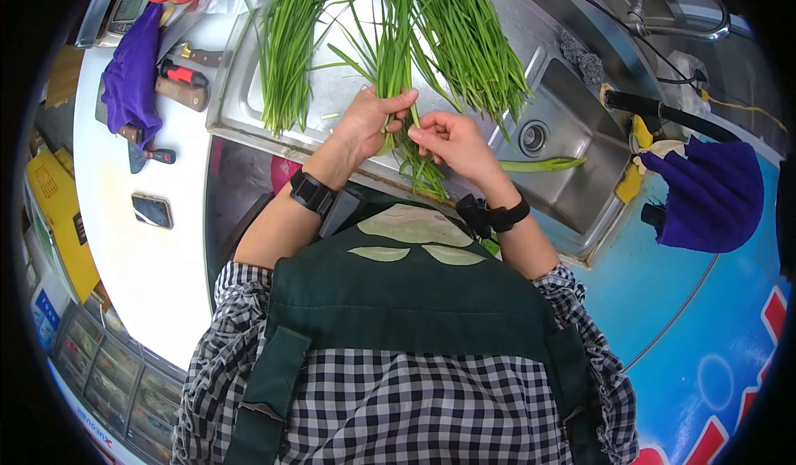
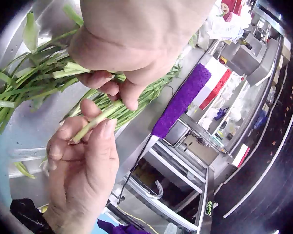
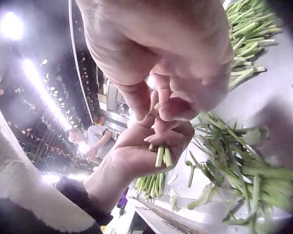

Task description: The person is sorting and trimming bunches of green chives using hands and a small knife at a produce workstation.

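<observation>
My left hand (image 1: 365, 123) grips a small bunch of chives (image 1: 395, 58), whose green leaves stretch away over the steel counter. Close beside it, my right hand (image 1: 458, 143) pinches the pale base of a stalk (image 2: 95, 125) between thumb and fingertips, as the left wrist view shows. Cut-looking stalk ends (image 3: 164, 157) stick out below the left hand in the right wrist view. Under the hands lies a loose heap of leafy scraps (image 1: 423, 175). One pile of chives (image 1: 290, 50) rests to the left of the hands, and a larger pile (image 1: 477, 46) to the right.
A sink basin (image 1: 572, 125) with a drain lies to the right, a long leaf (image 1: 543, 165) across its near edge. On the white table at left are a phone (image 1: 152, 210), knives (image 1: 181, 93) and a purple cloth (image 1: 133, 75). A black hose (image 1: 672, 115) crosses at right.
</observation>
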`<state>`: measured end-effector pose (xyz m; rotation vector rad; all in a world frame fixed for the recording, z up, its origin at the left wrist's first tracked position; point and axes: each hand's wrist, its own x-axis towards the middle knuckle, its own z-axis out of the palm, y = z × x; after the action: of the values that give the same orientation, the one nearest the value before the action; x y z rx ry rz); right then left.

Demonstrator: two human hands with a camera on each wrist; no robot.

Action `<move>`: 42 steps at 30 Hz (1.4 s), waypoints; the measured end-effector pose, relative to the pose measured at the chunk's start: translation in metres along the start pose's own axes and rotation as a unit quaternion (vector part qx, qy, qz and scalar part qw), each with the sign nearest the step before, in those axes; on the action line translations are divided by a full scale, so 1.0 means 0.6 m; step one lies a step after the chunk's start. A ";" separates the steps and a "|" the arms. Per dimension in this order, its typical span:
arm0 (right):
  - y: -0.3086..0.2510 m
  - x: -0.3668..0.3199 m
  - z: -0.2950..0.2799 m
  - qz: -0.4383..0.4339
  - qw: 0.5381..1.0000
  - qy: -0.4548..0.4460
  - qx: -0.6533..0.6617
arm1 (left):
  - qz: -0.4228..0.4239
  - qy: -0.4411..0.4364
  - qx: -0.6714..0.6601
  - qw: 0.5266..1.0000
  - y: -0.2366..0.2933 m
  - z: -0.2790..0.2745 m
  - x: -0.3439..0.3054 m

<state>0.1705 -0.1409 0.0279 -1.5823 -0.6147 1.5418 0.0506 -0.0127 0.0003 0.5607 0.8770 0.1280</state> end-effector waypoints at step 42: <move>-0.071 0.119 -0.002 -0.134 0.972 0.180 -0.074 | -0.069 -0.195 -0.105 0.973 -0.004 -0.048 -0.021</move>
<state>0.1894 -0.0601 0.0221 -1.7544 -0.7159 0.9985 0.0204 -0.0069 -0.0067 0.3092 0.5083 -0.0179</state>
